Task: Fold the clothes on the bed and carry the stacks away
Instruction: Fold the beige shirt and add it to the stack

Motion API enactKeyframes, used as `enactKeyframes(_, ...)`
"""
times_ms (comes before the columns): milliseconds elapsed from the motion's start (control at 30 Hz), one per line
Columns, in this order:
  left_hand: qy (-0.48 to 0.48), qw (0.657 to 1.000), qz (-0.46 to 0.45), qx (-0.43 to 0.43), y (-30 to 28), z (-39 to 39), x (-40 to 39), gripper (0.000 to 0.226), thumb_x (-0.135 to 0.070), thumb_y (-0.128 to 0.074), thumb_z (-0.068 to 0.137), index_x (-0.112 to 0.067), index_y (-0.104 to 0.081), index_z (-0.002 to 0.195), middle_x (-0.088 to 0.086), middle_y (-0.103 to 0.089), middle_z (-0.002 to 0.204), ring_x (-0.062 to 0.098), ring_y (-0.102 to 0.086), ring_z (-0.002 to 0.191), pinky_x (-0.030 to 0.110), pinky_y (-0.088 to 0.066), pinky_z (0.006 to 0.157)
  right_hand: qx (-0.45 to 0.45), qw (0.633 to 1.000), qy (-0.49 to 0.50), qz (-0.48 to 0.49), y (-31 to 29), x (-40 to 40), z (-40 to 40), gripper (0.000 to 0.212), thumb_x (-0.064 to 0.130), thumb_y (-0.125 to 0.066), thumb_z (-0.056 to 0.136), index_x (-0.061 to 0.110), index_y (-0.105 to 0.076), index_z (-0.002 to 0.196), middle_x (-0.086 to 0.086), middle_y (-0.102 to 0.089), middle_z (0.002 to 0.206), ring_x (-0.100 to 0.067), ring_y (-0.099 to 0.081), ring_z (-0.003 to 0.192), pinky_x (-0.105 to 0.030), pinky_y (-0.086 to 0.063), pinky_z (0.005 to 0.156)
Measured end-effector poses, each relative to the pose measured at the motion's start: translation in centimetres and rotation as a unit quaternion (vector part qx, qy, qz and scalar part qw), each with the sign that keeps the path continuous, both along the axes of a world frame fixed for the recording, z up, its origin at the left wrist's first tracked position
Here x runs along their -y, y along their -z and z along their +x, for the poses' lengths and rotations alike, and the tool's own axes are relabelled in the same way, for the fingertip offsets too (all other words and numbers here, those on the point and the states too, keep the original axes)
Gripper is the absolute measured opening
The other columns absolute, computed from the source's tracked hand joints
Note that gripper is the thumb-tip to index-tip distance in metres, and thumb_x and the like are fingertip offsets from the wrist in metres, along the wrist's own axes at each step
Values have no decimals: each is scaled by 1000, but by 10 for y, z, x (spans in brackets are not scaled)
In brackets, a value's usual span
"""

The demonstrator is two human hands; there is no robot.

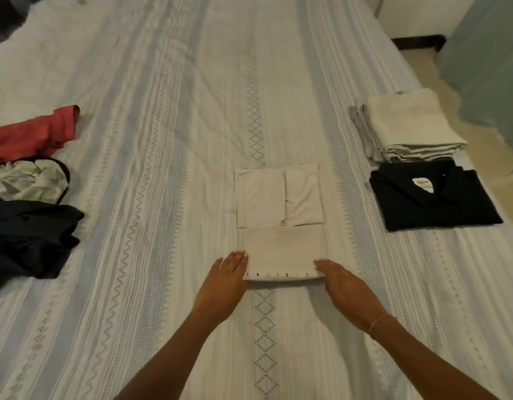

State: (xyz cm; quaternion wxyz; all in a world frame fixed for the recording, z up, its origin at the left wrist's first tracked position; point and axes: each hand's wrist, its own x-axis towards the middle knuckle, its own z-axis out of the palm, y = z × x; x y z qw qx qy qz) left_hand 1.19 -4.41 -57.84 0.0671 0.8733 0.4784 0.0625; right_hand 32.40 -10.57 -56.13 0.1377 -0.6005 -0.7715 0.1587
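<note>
Pressing flat fingers, both hands [229, 272] [333, 277] held the shirt's [278, 226] fold down. Probably this kept the crease sharp.

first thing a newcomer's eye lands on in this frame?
Both hands, left hand and right hand, pressing flat on the near corners of a half-folded beige garment at the middle of the striped bed. Next, the folded black polo shirt and pale folded stack at the right edge, against the unfolded heap on the left.
</note>
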Motion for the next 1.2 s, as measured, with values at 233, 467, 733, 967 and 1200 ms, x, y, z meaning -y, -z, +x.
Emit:
enactKeyframes(233,-79,933,-161,311,-51,0,5,36,-41,-46,95,-22,-66,118,-9,-64,114,-2,-58,104,15,-47,93,-211,966,129,-78,-59,9,7,15,48,-43,98,46,-48,112,6,-68,95,-23,-69,82,-44,-60,73)
enactKeyframes(467,-234,843,-169,455,-78,48,-66,33,-31,-46,104,-19,-46,73,-16,-45,58,3,-40,52,17,-31,50,-347,909,223,-64,-80,-81,13,25,21,-70,93,27,-65,117,6,-71,98,-6,-69,91,-18,-55,78)
enactKeyframes(733,-344,866,-94,352,-37,85,-164,54,-58,-23,99,-12,-51,87,0,-57,66,14,-53,56,33,-42,50,-280,910,302,-50,-50,-205,8,39,39,-52,103,13,-47,74,2,-50,64,-10,-41,57,-19,-35,50)
enactKeyframes(967,-406,902,-107,103,5,84,-192,56,-55,-12,100,-15,-51,109,-2,-57,78,16,-55,65,33,-44,62,-63,948,294,-100,5,-254,0,39,50,-36,106,14,-47,95,0,-56,81,-20,-54,69,-32,-40,64)
enactKeyframes(1200,-452,884,-105,51,6,93,-195,41,-51,-30,106,-17,-49,117,3,-68,99,19,-61,80,38,-52,73,-9,936,351,26,31,-246,-13,33,45,-45,104,13,-52,107,-7,-65,90,-25,-59,77,-40,-43,70)
